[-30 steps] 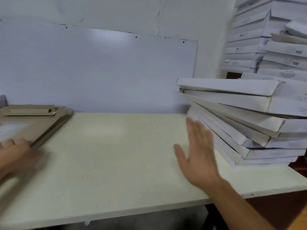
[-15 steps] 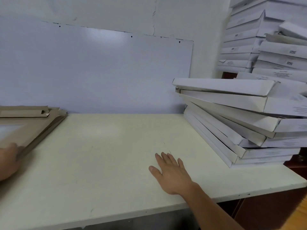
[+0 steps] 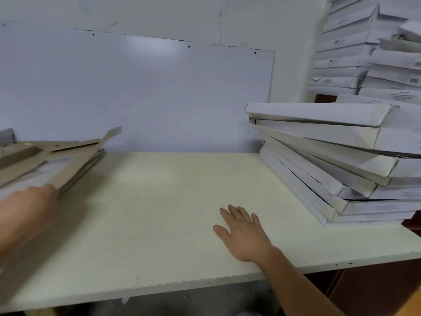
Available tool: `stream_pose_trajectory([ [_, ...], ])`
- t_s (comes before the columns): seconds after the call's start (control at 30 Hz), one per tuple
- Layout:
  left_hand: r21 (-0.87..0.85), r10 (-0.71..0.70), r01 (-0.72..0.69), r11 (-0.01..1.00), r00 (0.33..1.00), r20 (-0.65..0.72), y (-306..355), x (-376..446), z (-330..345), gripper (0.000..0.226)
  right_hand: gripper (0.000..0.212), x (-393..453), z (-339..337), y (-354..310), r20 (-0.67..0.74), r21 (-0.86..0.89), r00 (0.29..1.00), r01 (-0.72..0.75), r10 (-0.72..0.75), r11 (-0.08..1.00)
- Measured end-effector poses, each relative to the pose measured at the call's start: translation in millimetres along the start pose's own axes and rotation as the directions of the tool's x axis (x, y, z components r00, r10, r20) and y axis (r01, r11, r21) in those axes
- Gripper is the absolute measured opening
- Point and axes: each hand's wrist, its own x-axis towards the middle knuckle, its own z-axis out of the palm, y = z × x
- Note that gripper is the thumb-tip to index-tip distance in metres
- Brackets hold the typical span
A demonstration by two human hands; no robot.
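Tabletop carries right hand, grip spread flat; left hand at cardboard, grip indiscernible.

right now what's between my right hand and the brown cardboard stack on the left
Only bare cream tabletop lies between the right hand and the cardboard stack; the head view shows nothing on that stretch.

R hand flat, L hand blurred
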Motion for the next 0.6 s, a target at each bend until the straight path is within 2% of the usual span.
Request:
stream_pose_trajectory([
  [0.03, 0.051, -0.016, 0.013, 0.999, 0.999, 0.045, 12, -11, -9, 0.021, 0.066, 0, 0, 0, -0.003, 0.003, 1.000, 0.002, -0.002, 1.000],
  [0.07, -0.008, 0.056, -0.055, 0.998, 0.997, 0.045, 30, -21, -16, 0.021, 0.066, -1, -1, 0, -0.008, 0.009, 1.000, 0.004, -0.004, 1.000],
  [0.17, -0.010, 0.283, -0.283, 0.959, 0.957, 0.058, 71, -53, -30, 0.002, 0.067, -3, -1, 1, -0.040, 0.049, 0.999, 0.013, -0.011, 0.999],
  [0.27, 0.021, 0.429, -0.430, 0.903, 0.902, 0.047, 107, -87, -45, 0.014, 0.071, -7, -3, 1, -0.092, 0.126, 0.995, 0.036, -0.024, 0.991],
  [0.33, -0.029, 0.561, -0.564, 0.825, 0.824, -0.078, 123, -104, -53, 0.020, 0.076, -8, -8, 3, -0.121, 0.170, 0.992, 0.055, -0.035, 0.984],
  [0.4, -0.080, 0.667, -0.685, 0.724, 0.725, -0.173, 130, -116, -61, 0.024, 0.080, -10, -16, 7, -0.153, 0.125, 0.986, 0.083, -0.063, 0.989],
  [0.47, -0.099, 0.750, -0.764, 0.637, 0.645, -0.150, 131, -121, -64, 0.030, 0.080, -11, -26, 13, -0.166, 0.023, 0.979, 0.125, -0.120, 0.992],
  [0.53, -0.145, 0.783, -0.788, 0.599, 0.613, -0.099, 126, -124, -63, 0.031, 0.069, -13, -36, 19, -0.131, -0.068, 0.972, 0.188, -0.196, 0.980],
  [0.6, -0.240, 0.767, -0.755, 0.610, 0.639, -0.063, 118, -122, -60, 0.025, 0.043, -16, -48, 25, -0.056, -0.115, 0.963, 0.257, -0.264, 0.960],
])
